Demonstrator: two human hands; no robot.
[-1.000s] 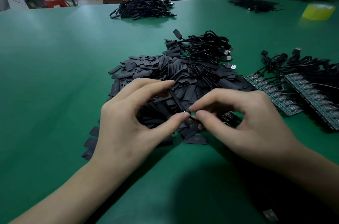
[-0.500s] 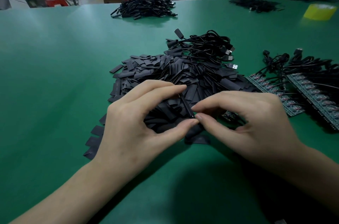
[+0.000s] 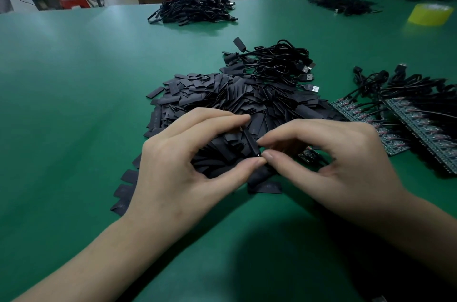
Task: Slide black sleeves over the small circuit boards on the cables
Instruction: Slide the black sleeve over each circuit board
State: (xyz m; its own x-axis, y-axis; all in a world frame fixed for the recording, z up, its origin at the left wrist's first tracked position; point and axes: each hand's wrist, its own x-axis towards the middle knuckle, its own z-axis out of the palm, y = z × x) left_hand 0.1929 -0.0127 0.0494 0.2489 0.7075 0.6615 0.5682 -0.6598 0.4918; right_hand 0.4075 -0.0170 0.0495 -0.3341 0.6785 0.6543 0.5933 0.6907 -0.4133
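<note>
Sleeve, one, pinched by left hand, right hand; two board strips.

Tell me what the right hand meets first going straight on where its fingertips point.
The black sleeve pinched in the left hand, just ahead of the right hand; it may already touch, depth is unclear.

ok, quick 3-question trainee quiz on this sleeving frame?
1. True or false: the left hand is empty.
2. The rows of circuit boards lie: A) left of the sleeve pile; B) right of it; C) on top of it.
3. Fill in: the tape roll at the far right is ____ in colour.

Key: 1 false, its thumb and forefinger pinch a black sleeve; 2 B; 3 yellow.
</note>
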